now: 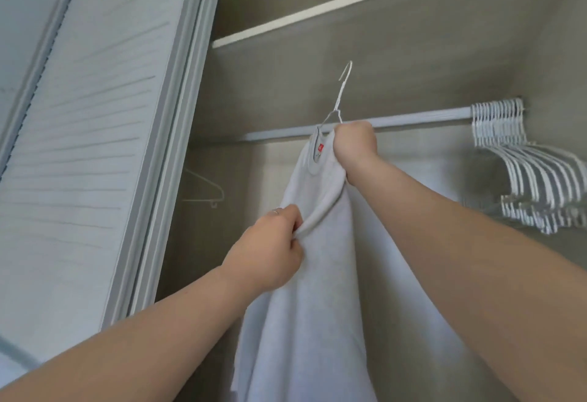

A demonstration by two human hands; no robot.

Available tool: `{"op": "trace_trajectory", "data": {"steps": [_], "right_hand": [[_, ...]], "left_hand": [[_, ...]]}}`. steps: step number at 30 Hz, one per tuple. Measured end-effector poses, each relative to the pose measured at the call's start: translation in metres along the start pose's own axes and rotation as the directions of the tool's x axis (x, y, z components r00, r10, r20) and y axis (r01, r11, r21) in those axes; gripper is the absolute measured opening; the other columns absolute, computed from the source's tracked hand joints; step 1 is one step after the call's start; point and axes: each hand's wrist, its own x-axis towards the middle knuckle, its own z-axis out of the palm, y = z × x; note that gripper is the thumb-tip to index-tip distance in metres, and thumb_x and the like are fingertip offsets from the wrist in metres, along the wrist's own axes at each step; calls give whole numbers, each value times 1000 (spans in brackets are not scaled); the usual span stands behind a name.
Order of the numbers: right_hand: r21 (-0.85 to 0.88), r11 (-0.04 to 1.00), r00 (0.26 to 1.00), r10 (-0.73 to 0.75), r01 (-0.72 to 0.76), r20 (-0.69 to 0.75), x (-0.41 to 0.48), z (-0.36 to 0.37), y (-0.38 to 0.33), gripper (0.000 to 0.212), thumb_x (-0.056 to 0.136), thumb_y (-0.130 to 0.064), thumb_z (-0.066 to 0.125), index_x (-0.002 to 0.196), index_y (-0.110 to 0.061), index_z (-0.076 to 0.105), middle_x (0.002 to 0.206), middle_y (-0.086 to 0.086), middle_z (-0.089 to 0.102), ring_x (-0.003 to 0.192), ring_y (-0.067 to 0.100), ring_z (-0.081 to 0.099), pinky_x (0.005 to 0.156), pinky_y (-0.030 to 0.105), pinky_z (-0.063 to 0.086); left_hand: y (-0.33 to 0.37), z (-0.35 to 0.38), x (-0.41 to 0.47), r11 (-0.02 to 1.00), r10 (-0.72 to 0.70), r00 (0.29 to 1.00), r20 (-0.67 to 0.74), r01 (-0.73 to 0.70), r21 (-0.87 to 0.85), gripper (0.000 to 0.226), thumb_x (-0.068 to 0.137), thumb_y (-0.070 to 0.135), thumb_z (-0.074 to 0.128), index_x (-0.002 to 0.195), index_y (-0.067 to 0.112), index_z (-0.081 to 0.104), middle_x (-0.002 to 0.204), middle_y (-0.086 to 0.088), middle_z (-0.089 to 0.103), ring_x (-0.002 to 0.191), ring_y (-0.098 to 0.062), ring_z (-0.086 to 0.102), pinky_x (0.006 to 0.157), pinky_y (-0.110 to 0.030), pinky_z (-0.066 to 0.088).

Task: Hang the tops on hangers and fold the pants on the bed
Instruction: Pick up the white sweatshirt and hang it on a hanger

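1. Head view: right hand (pixel 354 144) is fisted on the top (pixel 317 306) at its collar and on the hanger (pixel 343 90), hook above the rod (pixel 419 116)
2. Lower down, left hand (pixel 270 249) pinches a fold of the top, which hangs between both arms
3. Spare hangers (pixel 524 173) bunch at the rod's right end

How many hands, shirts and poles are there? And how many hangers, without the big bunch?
Shirts: 1, the pale grey fabric shirt.
Hands: 2, the left hand and the right hand, each with a grip on the shirt.
Poles: 1, the grey metal closet pole.
Single hangers: 2, the thin white wire hanger in the shirt and the pale hanger on the left.
Total: 6.
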Motion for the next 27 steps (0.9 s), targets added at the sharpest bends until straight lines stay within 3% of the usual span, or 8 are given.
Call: {"op": "trace_trajectory", "data": {"steps": [2, 4, 6, 8, 17, 20, 23, 27], "right_hand": [[-4, 1000, 1000, 24, -24, 15, 22, 11, 6, 27, 100, -12, 42, 74, -19, 46, 95, 7, 54, 97, 22, 51, 91, 36, 48], [-30, 997, 998, 67, -66, 7, 37, 20, 16, 22, 101, -7, 41, 103, -9, 62, 114, 13, 62, 112, 27, 57, 95, 32, 46], [-37, 989, 990, 143, -143, -2, 51, 29, 31, 31, 101, -9, 43, 126, 1, 59, 130, 20, 61, 122, 34, 58, 95, 34, 46], [-68, 980, 983, 186, -186, -5, 61, 36, 50, 32, 101, -9, 45, 128, 4, 57, 132, 21, 61, 123, 36, 58, 87, 32, 44], [79, 935, 936, 336, -345, 108, 58, 59, 90, 12, 98, -6, 46, 105, -5, 55, 101, 16, 58, 94, 28, 57, 76, 31, 40], [93, 921, 912, 356, -379, 203, 49, 59, 87, 7, 97, -6, 49, 102, -9, 53, 80, 11, 52, 74, 25, 55, 60, 26, 45], [-48, 948, 900, 314, -315, 301, 33, 50, 80, 11, 93, -16, 61, 98, -11, 52, 64, 6, 47, 45, 16, 45, 40, 16, 42], [-282, 946, 887, 264, -161, 378, 9, 39, 68, 30, 85, -22, 70, 105, -6, 53, 75, 10, 58, 48, 19, 54, 44, 26, 52]], "left_hand": [[-6, 5, 18, 999, 17, 1000, 9, -18, 50, 26, 87, 11, 46, 75, 29, 31, 81, 9, 43, 80, -23, 49, 65, -35, 37], [-11, 14, 30, 994, 37, 999, 22, -39, 106, 26, 88, 13, 46, 76, 28, 29, 79, 10, 40, 75, -20, 44, 62, -34, 32], [-18, 22, 37, 991, 40, 999, 30, -43, 125, 20, 89, 15, 46, 81, 27, 33, 78, 10, 39, 73, -19, 43, 61, -33, 32], [-25, 28, 42, 991, 27, 998, 55, -34, 130, 14, 90, 17, 46, 86, 25, 35, 79, 10, 40, 76, -20, 44, 63, -32, 35], [-50, 37, 43, 989, -33, 985, 172, 7, 145, 10, 92, 18, 46, 91, 26, 40, 84, 8, 42, 80, -23, 49, 67, -32, 42], [-60, 34, 42, 988, -35, 982, 187, 6, 155, 12, 92, 17, 46, 89, 26, 39, 84, 8, 43, 82, -25, 50, 67, -33, 41], [-71, 32, 38, 982, -38, 979, 200, 0, 188, 10, 91, 17, 46, 87, 24, 39, 84, 5, 47, 83, -26, 53, 67, -35, 44], [-83, 28, 32, 979, -38, 977, 210, -5, 203, 4, 91, 19, 47, 93, 21, 43, 84, 3, 50, 82, -26, 56, 70, -39, 50]]}}
